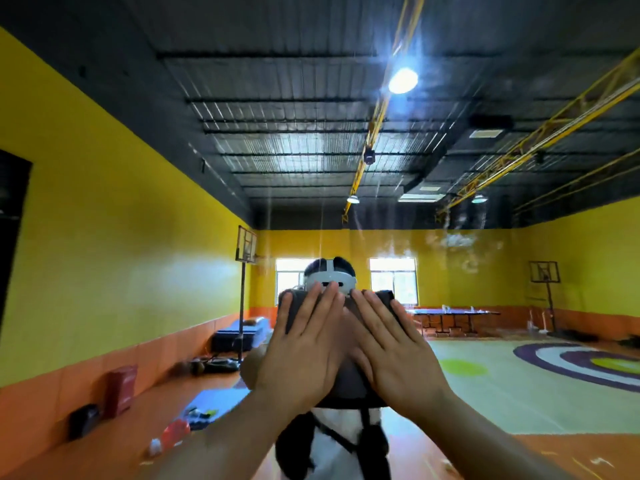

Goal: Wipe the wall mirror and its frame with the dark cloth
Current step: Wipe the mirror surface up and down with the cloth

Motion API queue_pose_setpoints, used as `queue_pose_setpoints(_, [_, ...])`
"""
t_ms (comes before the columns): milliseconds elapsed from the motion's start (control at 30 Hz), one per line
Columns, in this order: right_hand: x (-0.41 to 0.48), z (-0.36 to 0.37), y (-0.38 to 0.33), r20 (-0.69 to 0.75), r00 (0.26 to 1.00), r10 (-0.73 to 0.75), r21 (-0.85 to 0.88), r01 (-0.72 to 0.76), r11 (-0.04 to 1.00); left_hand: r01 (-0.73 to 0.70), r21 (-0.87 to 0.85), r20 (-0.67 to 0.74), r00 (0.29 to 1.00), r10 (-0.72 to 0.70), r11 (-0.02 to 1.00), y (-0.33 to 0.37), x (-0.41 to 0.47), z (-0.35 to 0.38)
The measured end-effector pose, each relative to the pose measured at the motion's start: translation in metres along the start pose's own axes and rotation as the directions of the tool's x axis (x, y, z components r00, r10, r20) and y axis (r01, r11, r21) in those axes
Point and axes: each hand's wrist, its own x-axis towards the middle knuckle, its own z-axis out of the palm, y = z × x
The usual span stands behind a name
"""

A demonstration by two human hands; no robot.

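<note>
The wall mirror [450, 150] fills nearly the whole head view, and its glass reflects a yellow-walled hall. Smudges [457, 244] mark the glass at the upper right. The dark cloth [349, 372] lies flat against the glass at centre. My left hand [304, 344] presses the cloth with straight fingers spread upward. My right hand [391, 344] presses it beside the left, fingers also flat. A dark strip at the far left edge [10, 230] may be the frame. Behind the cloth, the reflection shows a person wearing a white headset [330, 275].
Everything else is reflection: a basketball hoop stand [244, 289], a table tennis table [457, 315], two windows [393, 280], mats and bags along the orange floor [207, 403], and ceiling lamps [402, 80].
</note>
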Motion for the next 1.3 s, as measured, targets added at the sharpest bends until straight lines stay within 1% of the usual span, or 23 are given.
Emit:
queue_pose_setpoints(233, [0.107,-0.008,0.062,-0.053,0.998,0.024,-0.059,-0.027,0.998,0.047,-0.011,-0.065,0.997,-0.048,0.999,-0.043,0.112,-0.020])
queue_pose_setpoints(367, [0.162,-0.010,0.093,-0.083,0.995,0.054,-0.052,-0.059,0.997,0.113,-0.009,-0.109,0.988,-0.113,0.994,-0.062,0.168,-0.029])
queue_pose_setpoints(467, [0.201,-0.014,0.111,-0.109,0.991,0.079,-0.046,-0.084,0.995,0.129,-0.006,-0.114,0.985,-0.129,0.992,-0.079,0.206,-0.037])
queue_pose_setpoints(533, [0.222,-0.019,0.121,-0.093,0.992,0.087,-0.033,-0.090,0.995,0.121,-0.033,-0.115,0.986,-0.124,0.992,-0.089,0.228,-0.046])
queue_pose_setpoints(700, [0.268,-0.028,0.144,-0.049,0.991,0.122,-0.014,-0.123,0.992,0.146,-0.039,-0.124,0.981,-0.149,0.989,-0.111,0.275,-0.058])
queue_pose_setpoints(867, [0.298,-0.048,0.158,0.045,0.990,0.132,-0.008,-0.132,0.991,0.127,-0.047,-0.103,0.986,-0.131,0.991,-0.126,0.300,-0.074])
queue_pose_setpoints(900, [0.300,-0.052,0.157,0.066,0.987,0.148,0.001,-0.148,0.989,0.141,-0.075,-0.097,0.984,-0.148,0.987,-0.126,0.299,-0.075])
queue_pose_setpoints(967, [0.305,-0.060,0.146,0.111,0.962,0.248,0.091,-0.258,0.962,0.197,-0.213,-0.060,0.975,-0.215,0.957,-0.122,0.298,-0.080])
queue_pose_setpoints(1033, [0.317,-0.065,0.124,0.129,0.913,0.386,0.232,-0.407,0.883,0.271,-0.374,0.004,0.957,-0.291,0.887,-0.121,0.302,-0.088])
queue_pose_setpoints(1067, [0.323,-0.065,0.115,0.105,0.892,0.440,0.275,-0.451,0.849,0.297,-0.414,0.012,0.947,-0.322,0.860,-0.121,0.304,-0.091])
queue_pose_setpoints(1100, [0.326,-0.063,0.109,0.067,0.879,0.472,0.285,-0.470,0.835,0.311,-0.417,-0.003,0.939,-0.343,0.854,-0.120,0.306,-0.090])
queue_pose_setpoints(1133, [0.326,-0.058,0.105,0.023,0.878,0.478,0.257,-0.467,0.846,0.314,-0.385,-0.033,0.935,-0.353,0.868,-0.118,0.305,-0.089])
queue_pose_setpoints(1233, [0.313,-0.042,0.107,-0.081,0.915,0.395,0.108,-0.386,0.916,0.293,-0.223,-0.145,0.933,-0.329,0.930,-0.111,0.295,-0.072])
queue_pose_setpoints(1300, [0.309,-0.038,0.111,-0.092,0.923,0.372,0.089,-0.365,0.927,0.304,-0.188,-0.167,0.927,-0.335,0.934,-0.109,0.292,-0.066])
